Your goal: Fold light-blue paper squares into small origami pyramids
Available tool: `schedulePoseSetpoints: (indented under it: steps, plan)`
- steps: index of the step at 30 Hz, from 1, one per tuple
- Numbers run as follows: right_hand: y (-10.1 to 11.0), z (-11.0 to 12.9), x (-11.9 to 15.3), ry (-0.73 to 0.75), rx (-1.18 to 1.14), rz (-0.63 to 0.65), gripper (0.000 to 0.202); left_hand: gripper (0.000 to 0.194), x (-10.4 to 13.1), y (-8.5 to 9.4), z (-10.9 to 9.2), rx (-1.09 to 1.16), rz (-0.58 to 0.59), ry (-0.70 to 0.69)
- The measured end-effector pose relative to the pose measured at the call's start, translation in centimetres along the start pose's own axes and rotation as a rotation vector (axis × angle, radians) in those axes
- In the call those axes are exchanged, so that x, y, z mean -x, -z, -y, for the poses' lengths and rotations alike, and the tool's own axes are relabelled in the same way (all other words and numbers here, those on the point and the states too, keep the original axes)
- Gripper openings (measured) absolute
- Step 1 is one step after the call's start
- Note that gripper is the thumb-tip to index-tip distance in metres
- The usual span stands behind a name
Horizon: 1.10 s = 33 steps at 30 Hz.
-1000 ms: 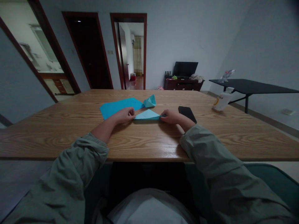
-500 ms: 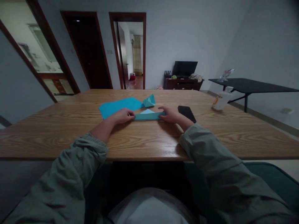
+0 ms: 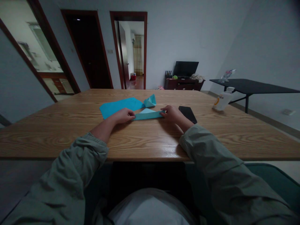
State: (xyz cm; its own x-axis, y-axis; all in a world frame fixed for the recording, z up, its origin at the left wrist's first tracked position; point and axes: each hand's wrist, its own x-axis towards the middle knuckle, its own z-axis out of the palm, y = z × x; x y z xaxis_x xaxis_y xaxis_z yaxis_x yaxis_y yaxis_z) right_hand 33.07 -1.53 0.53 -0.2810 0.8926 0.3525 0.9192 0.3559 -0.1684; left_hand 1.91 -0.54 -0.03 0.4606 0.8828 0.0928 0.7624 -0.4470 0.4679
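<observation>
One wood-grain table, bearing one flat blue sheet and one white bottle. One left hand, one right hand, each grip pinching one end of one folded paper. One black smartphone, right. One small folded piece, beyond.

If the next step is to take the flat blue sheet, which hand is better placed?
Left hand, likely: though pinching the folded paper, it is beside the blue sheet; the right hand, pinching too, is farther.
</observation>
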Motion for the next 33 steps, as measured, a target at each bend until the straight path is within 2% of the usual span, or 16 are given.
schedulePoseSetpoints:
  steps: [4, 9, 13, 18, 22, 26, 30, 33]
  plan:
    - [-0.6, 0.1, 0.0, -0.003, -0.029, 0.047, 0.040, 0.039, 0.0, 0.0, 0.0, 0.002, -0.008, 0.006]
    - [-2.1, 0.0, 0.0, 0.010, -0.282, 0.043, 0.053, 0.038, 0.1, 0.0, -0.1, -0.007, -0.004, -0.003]
    - [-2.2, 0.0, -0.1, -0.049, -0.328, 0.007, 0.037, 0.037, 0.1, 0.1, -0.1, 0.001, 0.003, -0.004]
    - [-1.5, 0.4, -0.1, -0.102, -0.293, 0.070, 0.021, 0.038, 0.1, 0.0, -0.2, 0.008, -0.010, 0.008]
    - [-1.8, 0.4, -0.1, -0.119, -0.234, 0.103, 0.021, 0.043, 0.0, -0.3, -0.1, 0.030, -0.045, 0.010]
    - [-2.3, 0.5, -0.2, -0.049, -0.127, 0.123, 0.023, 0.036, -0.2, -0.6, -0.1, -0.114, -0.087, -0.033]
    - [-2.5, 1.2, -0.2, 0.052, -0.029, 0.125, 0.025, 0.029, -0.2, -1.4, -1.7, -0.336, -0.109, -0.112]
    - [-2.4, 2.0, 0.0, 0.094, 0.011, 0.129, 0.029, 0.035, -0.2, -2.5, -3.5, -0.384, -0.034, -0.183]
